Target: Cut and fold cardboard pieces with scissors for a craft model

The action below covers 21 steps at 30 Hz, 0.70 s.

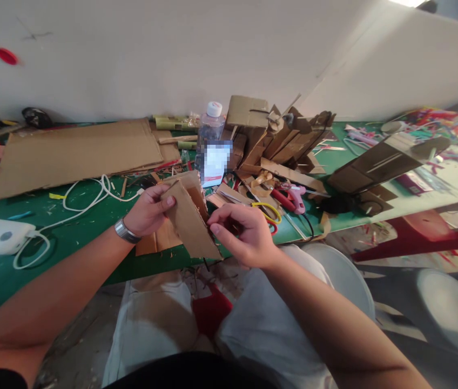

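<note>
My left hand grips a folded piece of brown cardboard at its upper left corner, thumb on the near face. The piece is tilted above the table's front edge, and a gap shows between its two layers. At its right edge is my right hand, with thumb and forefinger drawn together in a pinch. Whatever lies between those fingertips is too small or hidden to make out. Just behind the cardboard, a phone with a lit, blurred screen leans against a clear plastic bottle.
Cardboard structures stand at the back, another to the right. A pink glue gun and yellow-handled scissors lie right of my hands. Leftward are a large cardboard sheet, a white cable and a white power bank.
</note>
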Available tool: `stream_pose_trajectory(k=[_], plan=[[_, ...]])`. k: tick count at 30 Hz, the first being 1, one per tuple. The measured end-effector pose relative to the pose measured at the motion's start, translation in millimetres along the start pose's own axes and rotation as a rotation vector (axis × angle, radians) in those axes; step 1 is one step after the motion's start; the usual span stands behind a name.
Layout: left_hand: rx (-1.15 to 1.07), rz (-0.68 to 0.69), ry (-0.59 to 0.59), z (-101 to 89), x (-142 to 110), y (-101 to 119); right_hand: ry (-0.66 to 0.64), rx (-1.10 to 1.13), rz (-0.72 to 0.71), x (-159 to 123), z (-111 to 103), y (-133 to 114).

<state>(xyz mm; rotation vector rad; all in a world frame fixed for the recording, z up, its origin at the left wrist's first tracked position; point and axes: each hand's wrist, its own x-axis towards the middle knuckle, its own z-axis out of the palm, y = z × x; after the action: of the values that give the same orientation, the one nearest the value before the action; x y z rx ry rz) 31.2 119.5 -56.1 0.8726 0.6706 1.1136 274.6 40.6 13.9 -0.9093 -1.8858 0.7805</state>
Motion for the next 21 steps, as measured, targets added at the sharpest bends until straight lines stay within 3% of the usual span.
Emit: stream_pose_trajectory(k=[14,21], plan=[[0.114,0.100,-0.016,4.2,0.9,-3.8,0.038,-0.104,0.002,1.2,4.4,1.8],[0.110,0.023,-0.101,5.5,-3.2,-2.5,0.077,-0.038,0.056,0.0,5.6,1.0]])
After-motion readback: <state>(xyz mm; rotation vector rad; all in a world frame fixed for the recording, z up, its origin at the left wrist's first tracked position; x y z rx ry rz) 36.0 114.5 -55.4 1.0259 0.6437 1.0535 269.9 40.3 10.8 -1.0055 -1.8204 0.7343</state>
